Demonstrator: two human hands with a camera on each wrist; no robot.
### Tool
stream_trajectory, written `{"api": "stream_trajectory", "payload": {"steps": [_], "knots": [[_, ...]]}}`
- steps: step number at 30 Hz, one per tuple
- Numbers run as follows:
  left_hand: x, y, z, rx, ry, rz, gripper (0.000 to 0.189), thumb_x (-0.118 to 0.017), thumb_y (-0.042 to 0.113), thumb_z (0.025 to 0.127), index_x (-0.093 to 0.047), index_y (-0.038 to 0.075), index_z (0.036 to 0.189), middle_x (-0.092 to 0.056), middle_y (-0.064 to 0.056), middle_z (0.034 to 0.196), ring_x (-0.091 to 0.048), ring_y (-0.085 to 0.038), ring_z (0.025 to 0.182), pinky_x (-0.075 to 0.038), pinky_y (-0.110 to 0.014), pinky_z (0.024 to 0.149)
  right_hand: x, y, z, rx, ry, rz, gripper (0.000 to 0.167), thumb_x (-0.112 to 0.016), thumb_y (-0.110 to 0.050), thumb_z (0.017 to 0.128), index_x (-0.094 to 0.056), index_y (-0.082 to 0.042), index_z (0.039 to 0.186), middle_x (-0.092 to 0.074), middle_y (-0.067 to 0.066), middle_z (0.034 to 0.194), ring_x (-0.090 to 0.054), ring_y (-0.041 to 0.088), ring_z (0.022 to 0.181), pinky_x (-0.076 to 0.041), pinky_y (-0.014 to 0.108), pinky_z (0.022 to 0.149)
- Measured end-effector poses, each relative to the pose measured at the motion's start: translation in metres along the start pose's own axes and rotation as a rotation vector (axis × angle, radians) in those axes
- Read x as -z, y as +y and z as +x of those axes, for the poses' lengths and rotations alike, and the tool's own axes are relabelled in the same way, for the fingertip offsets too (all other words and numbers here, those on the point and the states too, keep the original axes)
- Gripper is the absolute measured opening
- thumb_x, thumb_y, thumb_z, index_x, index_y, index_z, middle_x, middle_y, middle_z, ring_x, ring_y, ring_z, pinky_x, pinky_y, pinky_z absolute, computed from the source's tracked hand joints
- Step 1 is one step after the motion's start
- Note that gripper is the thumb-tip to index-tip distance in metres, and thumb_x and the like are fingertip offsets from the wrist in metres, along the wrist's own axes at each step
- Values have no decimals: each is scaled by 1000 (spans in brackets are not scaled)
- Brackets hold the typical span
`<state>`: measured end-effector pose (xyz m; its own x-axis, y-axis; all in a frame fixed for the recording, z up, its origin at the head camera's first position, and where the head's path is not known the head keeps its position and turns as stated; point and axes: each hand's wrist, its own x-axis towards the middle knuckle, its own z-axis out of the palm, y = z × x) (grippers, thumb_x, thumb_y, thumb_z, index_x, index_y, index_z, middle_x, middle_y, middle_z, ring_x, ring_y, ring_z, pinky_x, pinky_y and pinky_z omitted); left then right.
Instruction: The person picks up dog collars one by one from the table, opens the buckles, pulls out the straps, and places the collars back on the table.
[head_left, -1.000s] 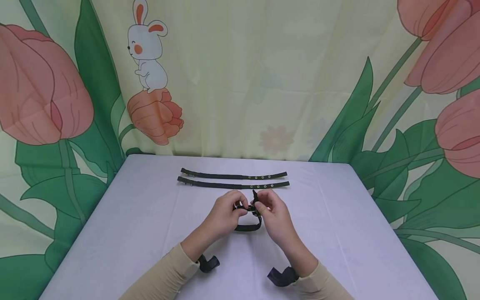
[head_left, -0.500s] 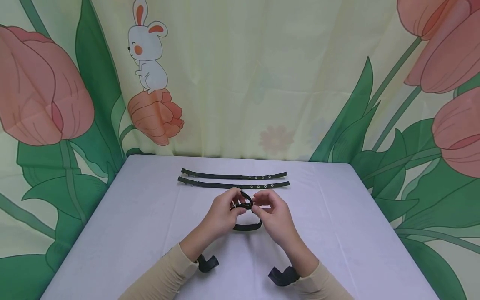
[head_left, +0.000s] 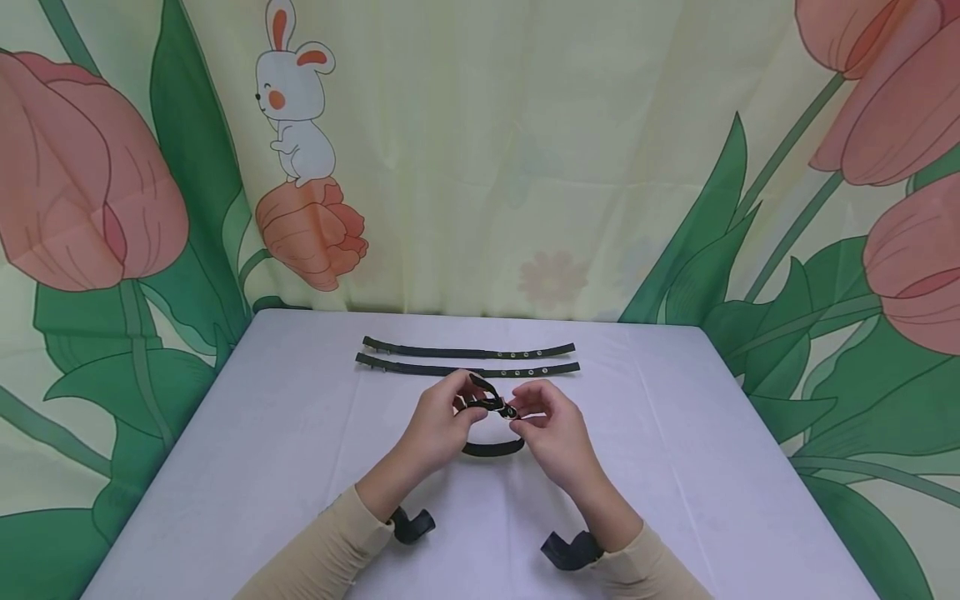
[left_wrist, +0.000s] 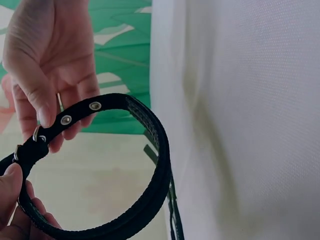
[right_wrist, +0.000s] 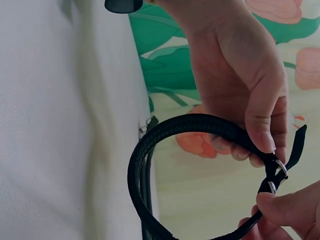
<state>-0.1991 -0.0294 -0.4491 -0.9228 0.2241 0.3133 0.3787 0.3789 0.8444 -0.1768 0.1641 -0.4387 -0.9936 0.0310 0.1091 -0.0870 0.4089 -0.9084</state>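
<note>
A black collar (head_left: 492,450), bent into a loop with metal eyelets and rings, hangs between both hands above the white table. My left hand (head_left: 438,422) pinches the eyelet part of the strap, near a ring. My right hand (head_left: 557,429) pinches the loop on the other side of the buckle end, where the metal rings (right_wrist: 280,169) show. The strap's loose tail (right_wrist: 298,145) sticks out past these rings. In the left wrist view, eyelets (left_wrist: 66,120) lie just beside my left thumb. Fingers partly cover the buckle, so how the strap runs through it is unclear.
Two more black collars (head_left: 468,367) lie flat and straight, side by side, behind the hands on the white-covered table (head_left: 300,417). A curtain (head_left: 480,167) printed with tulips and a rabbit hangs behind the table.
The loose tail has swung from upright near my right fingers over to my left fingers. My left hand has shifted slightly left and up, and the gap between the hands has widened.
</note>
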Motion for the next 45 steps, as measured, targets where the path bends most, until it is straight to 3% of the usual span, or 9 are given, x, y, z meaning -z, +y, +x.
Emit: {"api": "stream_trajectory", "payload": {"steps": [6,15,24,36,45], "knots": [[2,0,-3,19,3,-33,36,-82,-4,90,-69,19,117,-74,4,100,-66,-11,93,-55,-26,81,1,0,-1,-10,8,-6,38,-81,11,87,-72,-12,116,-77,5,105,-71,20,100,-62,24,87],[5,2,-5,25,14,-47,39,-82,-6,89,-71,18,118,-75,4,103,-65,-12,91,-54,-24,78,0,1,0,12,21,1,36,-80,12,86,-73,-10,113,-76,6,103,-71,20,98,-61,22,84],[8,-1,-4,12,39,-11,40,-82,-5,90,-72,18,120,-75,1,109,-69,-13,97,-58,-28,85,1,2,0,17,45,27,35,-77,15,88,-74,-9,114,-75,11,107,-71,22,101,-62,24,87],[18,-2,-2,24,6,-11,42,-77,-1,96,-72,21,131,-73,4,110,-65,-12,97,-57,-26,83,4,8,3,4,83,27,35,-74,16,87,-75,-6,114,-76,13,107,-71,23,99,-60,21,83],[16,-1,-2,-14,19,-6,38,-76,-3,95,-73,14,130,-76,3,115,-65,-12,97,-57,-26,83,-1,3,2,-4,44,-21,27,-83,1,89,-77,-11,113,-78,4,105,-71,20,103,-60,26,85]]}}
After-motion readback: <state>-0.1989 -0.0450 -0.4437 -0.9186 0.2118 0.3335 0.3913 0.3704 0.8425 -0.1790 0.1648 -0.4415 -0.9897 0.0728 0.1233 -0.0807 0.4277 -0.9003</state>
